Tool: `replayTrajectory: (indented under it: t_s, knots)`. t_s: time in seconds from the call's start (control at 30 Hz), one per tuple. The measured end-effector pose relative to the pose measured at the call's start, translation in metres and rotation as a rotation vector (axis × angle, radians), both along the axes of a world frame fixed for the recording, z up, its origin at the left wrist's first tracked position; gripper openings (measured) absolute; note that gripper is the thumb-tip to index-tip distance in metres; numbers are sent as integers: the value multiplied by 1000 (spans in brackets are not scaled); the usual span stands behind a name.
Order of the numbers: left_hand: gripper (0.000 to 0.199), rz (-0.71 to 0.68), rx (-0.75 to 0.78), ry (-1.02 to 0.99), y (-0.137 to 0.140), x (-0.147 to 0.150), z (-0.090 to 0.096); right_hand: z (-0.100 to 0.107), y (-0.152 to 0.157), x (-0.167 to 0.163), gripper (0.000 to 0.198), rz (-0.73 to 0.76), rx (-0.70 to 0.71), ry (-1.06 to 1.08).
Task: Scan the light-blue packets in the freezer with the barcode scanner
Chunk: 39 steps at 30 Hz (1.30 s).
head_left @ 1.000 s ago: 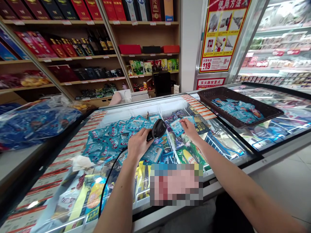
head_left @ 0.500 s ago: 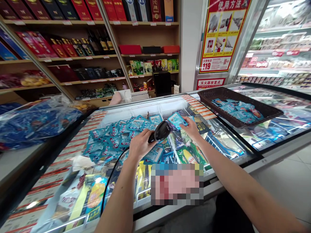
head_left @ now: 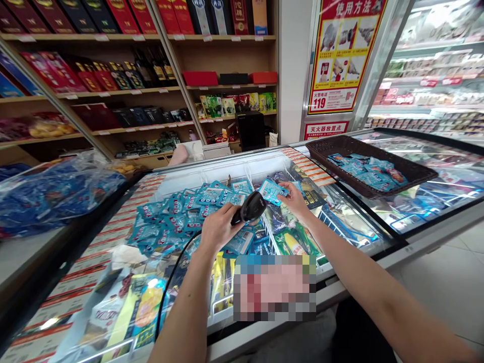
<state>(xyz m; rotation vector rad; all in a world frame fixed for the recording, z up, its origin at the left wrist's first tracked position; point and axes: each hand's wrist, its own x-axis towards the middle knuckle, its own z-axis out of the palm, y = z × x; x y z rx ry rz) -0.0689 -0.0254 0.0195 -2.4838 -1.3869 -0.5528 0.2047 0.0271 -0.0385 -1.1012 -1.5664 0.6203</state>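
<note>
My left hand [head_left: 218,227] is wrapped round the handle of a black barcode scanner [head_left: 252,206]. Its head points right, and a black cable [head_left: 172,277] runs down from it. In my right hand [head_left: 294,200] is a blue snack packet [head_left: 271,191], pinched at its right edge with the barcode side showing, just in front of the scanner head. Under and left of the scanner, a heap of similar blue packets [head_left: 181,212] lies on the glass top of a chest freezer [head_left: 181,174].
A dark brown basket [head_left: 423,174] at the right holds several blue packets. Clear plastic bags of blue packets [head_left: 56,194] lie at the left. Wooden shelves [head_left: 223,38] with boxes and bottles stand behind. A blurred patch [head_left: 276,287] covers the front edge.
My right hand has brought the blue packet slightly left and down, closer to the scanner head. The scanner stays nearly where it was; the view has shifted slightly.
</note>
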Motion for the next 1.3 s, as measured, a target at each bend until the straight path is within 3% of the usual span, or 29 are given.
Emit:
replayTrajectory:
  t_s: [0.43,0.9,1.0,1.3]
  knots:
    - [32,10,30,55,1,0,-1,-6,5,-1,40,59,-19,154]
    - [32,12,17,47,0,2,0,-1,-1,-1,45,22,-41,94]
    - [32,23,41,43,-1,0,1,0,-1,1,46,-77,-30,29]
    - [33,134,77,37,3,-9,-4,-1,0,20,39,-661,-92,-463]
